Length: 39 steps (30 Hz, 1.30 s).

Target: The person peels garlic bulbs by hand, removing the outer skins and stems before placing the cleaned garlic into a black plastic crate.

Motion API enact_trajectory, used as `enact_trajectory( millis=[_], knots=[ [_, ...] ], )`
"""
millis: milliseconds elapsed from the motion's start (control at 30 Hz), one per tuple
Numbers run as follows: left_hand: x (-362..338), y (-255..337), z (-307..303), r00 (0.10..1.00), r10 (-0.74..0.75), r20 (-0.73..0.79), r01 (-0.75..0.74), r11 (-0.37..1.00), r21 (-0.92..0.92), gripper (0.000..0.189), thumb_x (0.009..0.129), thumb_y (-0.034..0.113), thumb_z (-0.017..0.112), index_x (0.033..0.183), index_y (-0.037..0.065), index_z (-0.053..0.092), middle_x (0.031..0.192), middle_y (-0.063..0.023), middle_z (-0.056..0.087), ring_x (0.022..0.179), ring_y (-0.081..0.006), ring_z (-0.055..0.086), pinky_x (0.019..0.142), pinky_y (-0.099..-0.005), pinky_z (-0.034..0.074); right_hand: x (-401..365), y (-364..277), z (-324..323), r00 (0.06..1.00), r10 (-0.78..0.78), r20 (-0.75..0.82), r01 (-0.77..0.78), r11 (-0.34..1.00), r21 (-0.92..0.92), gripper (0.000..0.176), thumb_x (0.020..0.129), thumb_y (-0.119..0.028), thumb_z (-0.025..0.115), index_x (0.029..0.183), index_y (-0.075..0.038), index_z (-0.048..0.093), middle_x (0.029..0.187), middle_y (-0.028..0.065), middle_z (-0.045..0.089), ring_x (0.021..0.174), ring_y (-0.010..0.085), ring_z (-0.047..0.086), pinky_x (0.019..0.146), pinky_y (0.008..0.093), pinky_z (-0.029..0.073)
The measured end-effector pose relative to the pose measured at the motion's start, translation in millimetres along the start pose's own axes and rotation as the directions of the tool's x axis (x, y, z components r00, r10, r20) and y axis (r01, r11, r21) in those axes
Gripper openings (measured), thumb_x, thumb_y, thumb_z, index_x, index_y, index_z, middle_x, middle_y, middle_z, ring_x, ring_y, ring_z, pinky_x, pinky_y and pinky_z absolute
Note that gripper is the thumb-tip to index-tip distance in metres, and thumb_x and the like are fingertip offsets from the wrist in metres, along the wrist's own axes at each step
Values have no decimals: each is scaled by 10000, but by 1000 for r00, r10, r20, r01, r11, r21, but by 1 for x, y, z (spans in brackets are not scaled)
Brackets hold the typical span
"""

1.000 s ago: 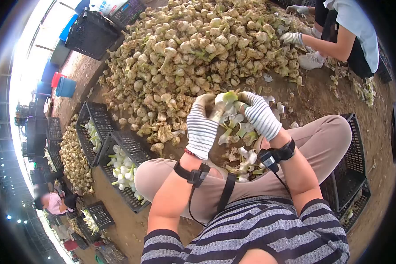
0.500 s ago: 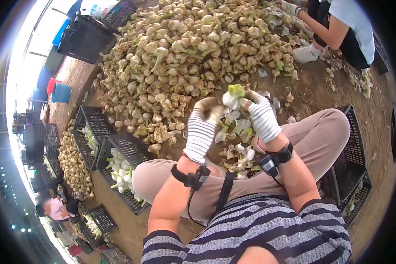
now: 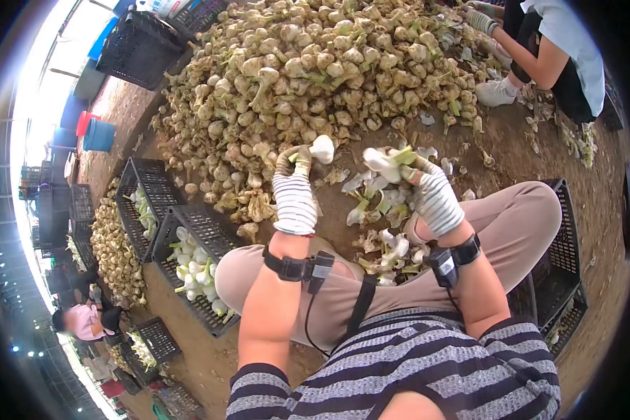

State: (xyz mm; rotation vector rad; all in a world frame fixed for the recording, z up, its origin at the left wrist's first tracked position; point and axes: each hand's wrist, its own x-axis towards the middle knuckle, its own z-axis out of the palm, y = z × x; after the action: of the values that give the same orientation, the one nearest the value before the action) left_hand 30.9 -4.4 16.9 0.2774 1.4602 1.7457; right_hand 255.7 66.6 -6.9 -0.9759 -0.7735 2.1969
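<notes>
My left hand (image 3: 294, 189), in a striped glove with dirty fingertips, is closed around the short green stem of a clean white garlic bulb (image 3: 322, 149). The bulb points to the right in front of the large garlic pile. Across a small gap, my right hand (image 3: 434, 192), gloved the same way, grips white garlic peelings (image 3: 385, 163) with a pale green end. Below the hands, discarded garlic skins (image 3: 388, 252) lie on the ground between my legs, and more lie just beneath the right hand's peelings.
Unpeeled garlic (image 3: 308, 77) is heaped ahead. A black crate (image 3: 220, 245) of white bulbs stands by my left knee, another crate (image 3: 143, 182) beyond it. More crates (image 3: 563, 245) sit at my right. A co-worker (image 3: 560, 63) crouches at upper right; blue bucket (image 3: 99, 135) far left.
My hands have moved apart. The left has gone left with the white bulb, while the right holds the peelings near where both hands met before. The view has shifted slightly.
</notes>
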Motion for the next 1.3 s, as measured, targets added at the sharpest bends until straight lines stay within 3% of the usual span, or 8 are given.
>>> enact_trajectory(
  millis=[133,400,633,833,900,1067,1233,1300],
  knots=[
    [-14,4,18,955,182,235,-245,931,272,140,911,98,652,1044,54,647,922,-24,665,772,-108,608,688,-245,507,16,14,-9,988,-128,81,139,559,-818,613,869,-167,645,1414,-53,388,1153,159,633,1001,238,630,871,339,487],
    [-39,5,30,670,493,555,-739,375,559,249,825,-11,670,1067,43,653,962,-125,656,828,-235,640,748,-304,510,17,-18,56,753,-492,437,401,-184,-897,326,719,-200,746,944,-44,571,873,164,611,851,333,621,725,411,501],
    [-37,-7,30,603,501,621,-788,253,561,317,784,-88,644,1071,46,647,993,-134,649,858,-273,642,758,-328,519,17,-16,58,782,-496,379,266,-284,-921,236,775,-196,687,918,-39,584,833,156,615,795,341,631,688,408,513],
    [-22,-8,28,825,365,431,-514,801,307,139,929,-12,572,1054,41,603,992,-43,633,867,-112,596,807,-245,504,26,-23,22,835,-537,117,254,188,-949,147,898,-185,577,895,-40,603,831,161,647,781,352,631,697,415,501],
    [-14,-3,27,929,98,357,-174,967,185,131,950,54,578,1080,38,583,991,-29,633,860,-88,589,807,-251,507,35,-16,-5,992,-12,129,127,-127,-984,155,893,-178,575,956,-48,630,877,176,665,800,341,641,726,403,509],
    [-7,-9,30,921,-136,364,94,987,131,205,942,187,622,1096,54,593,945,-48,643,804,-113,605,755,-257,522,29,-26,11,989,-49,138,135,669,-731,292,887,-115,538,1157,-37,615,960,135,676,799,202,627,759,335,499],
    [14,-15,21,968,-71,242,45,993,113,267,931,273,639,1097,67,604,899,-52,644,782,-133,594,721,-270,490,80,-24,3,910,356,212,-82,656,-750,280,862,-174,592,1096,-32,649,914,133,689,818,216,635,765,346,500],
    [18,-3,16,995,-38,96,26,993,118,249,941,277,623,1083,73,610,974,-50,638,852,-140,591,782,-281,493,117,0,-31,988,55,146,117,351,-929,296,845,-206,601,1077,-33,661,934,177,688,866,311,656,786,389,505]
  ],
)
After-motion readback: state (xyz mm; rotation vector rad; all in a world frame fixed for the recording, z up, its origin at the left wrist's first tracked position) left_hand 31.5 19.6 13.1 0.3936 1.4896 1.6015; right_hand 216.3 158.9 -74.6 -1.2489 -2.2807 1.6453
